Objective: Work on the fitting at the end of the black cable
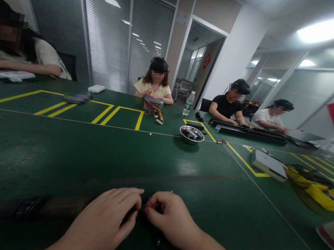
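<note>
In the head view, the left hand (106,221) and the right hand (170,219) are meeting at the near edge of the dark green matted surface (85,154). Both are curling nearly closed, fingertips pinching a small dark part (140,210) between them; what the part is cannot be told, since the fingers are hiding most of it. A long dark blurred object (31,209) is lying just left of the left hand, touching the surface.

Taking the round steel bowl (191,134) as landmark: the hands are sitting well nearer the camera than it, a clear plastic water bottle (189,103) is standing just behind it, a bundle of coloured wires (154,111) is lying to its left, and a yellow plastic tray (322,191) is resting well to its right. 4 other people are working at the far and side edges.

The pinch looks slight, so the part could slip and vanish against the dark surface, probably if the fingertips pull apart unevenly.
</note>
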{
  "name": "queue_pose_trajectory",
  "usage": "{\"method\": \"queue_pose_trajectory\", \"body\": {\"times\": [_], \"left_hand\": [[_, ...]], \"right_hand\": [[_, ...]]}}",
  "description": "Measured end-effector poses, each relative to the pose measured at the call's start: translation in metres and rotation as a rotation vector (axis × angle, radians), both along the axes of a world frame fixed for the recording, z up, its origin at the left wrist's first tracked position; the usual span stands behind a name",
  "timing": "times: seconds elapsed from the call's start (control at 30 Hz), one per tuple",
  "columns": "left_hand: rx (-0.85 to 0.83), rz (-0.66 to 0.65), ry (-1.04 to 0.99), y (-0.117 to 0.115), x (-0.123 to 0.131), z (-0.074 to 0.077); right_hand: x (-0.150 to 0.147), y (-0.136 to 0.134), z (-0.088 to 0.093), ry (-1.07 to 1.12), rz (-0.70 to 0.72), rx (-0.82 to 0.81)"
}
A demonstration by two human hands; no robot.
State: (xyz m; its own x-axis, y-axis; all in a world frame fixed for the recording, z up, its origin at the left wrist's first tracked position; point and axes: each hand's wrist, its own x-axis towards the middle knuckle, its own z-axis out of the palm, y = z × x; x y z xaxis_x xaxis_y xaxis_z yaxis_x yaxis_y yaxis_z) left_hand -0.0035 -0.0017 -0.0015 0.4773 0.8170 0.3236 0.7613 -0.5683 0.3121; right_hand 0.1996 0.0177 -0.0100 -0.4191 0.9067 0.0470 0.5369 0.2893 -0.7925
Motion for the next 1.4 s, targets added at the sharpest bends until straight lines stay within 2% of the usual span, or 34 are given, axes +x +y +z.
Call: {"method": "queue_pose_trajectory", "body": {"times": [0.77,1.17,1.4], "left_hand": [[0.029,-0.022,0.034,0.0026,-0.0021,-0.0031],[0.032,-0.008,0.007,0.0003,-0.0024,-0.0037],[0.022,-0.001,0.024,-0.0004,-0.0006,-0.0006]], "right_hand": [[-0.0021,0.0006,0.0032,-0.023,-0.002,0.023],[-0.0022,0.0002,-0.0018,-0.040,0.001,0.064],[-0.0019,-0.0006,0.0003,-0.028,-0.006,0.050]]}}
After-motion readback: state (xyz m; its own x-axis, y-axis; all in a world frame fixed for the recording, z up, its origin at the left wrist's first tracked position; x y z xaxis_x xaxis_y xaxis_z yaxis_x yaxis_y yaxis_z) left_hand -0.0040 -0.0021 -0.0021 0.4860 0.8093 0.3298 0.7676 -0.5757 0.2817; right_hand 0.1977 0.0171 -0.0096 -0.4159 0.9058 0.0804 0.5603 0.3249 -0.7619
